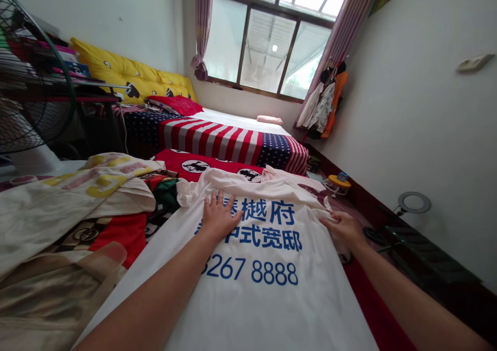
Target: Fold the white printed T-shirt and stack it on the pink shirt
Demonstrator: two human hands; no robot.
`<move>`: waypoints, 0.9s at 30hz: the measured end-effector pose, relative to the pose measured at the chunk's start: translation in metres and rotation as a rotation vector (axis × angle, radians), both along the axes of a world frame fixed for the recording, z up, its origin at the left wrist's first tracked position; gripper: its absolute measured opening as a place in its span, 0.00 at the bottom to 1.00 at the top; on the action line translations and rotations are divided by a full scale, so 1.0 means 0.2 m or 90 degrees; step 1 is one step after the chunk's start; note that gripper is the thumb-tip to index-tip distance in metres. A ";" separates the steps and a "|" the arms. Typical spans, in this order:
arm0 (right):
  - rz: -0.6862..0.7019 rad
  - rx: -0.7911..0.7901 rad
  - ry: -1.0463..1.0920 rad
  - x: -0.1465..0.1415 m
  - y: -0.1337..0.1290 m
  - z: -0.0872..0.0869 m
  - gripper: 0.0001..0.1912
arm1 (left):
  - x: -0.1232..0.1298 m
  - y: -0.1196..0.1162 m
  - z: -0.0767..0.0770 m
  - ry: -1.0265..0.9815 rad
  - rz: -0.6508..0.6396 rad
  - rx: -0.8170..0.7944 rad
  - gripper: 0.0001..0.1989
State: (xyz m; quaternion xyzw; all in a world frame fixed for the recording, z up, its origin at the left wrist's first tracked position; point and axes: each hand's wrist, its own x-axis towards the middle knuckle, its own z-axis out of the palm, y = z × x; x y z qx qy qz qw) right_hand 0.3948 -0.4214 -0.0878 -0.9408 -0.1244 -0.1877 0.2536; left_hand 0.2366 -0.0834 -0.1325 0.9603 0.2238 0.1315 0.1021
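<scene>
A white T-shirt (pixel 272 309) with blue Chinese characters and digits lies spread out in the middle, its collar end pointing away from me. Flat on its upper left part rests my left hand (pixel 220 217), fingers spread over the print. At the shirt's right edge, near the sleeve, my right hand (pixel 341 228) pinches the white fabric between thumb and fingers. Under the shirt is a red cloth (pixel 194 164) with black and white round prints.
More clothes (pixel 116 185) lie heaped at the left, below a fan (pixel 34 82). Behind stands a bed (pixel 233 141) with a stars-and-stripes cover. A yellow stool (pixel 339 181) and a ring light (pixel 414 202) are at the right, by the wall.
</scene>
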 end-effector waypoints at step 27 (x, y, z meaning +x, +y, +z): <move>-0.014 0.000 0.111 0.22 0.75 0.09 0.25 | -0.01 0.02 0.02 0.006 -0.042 -0.020 0.27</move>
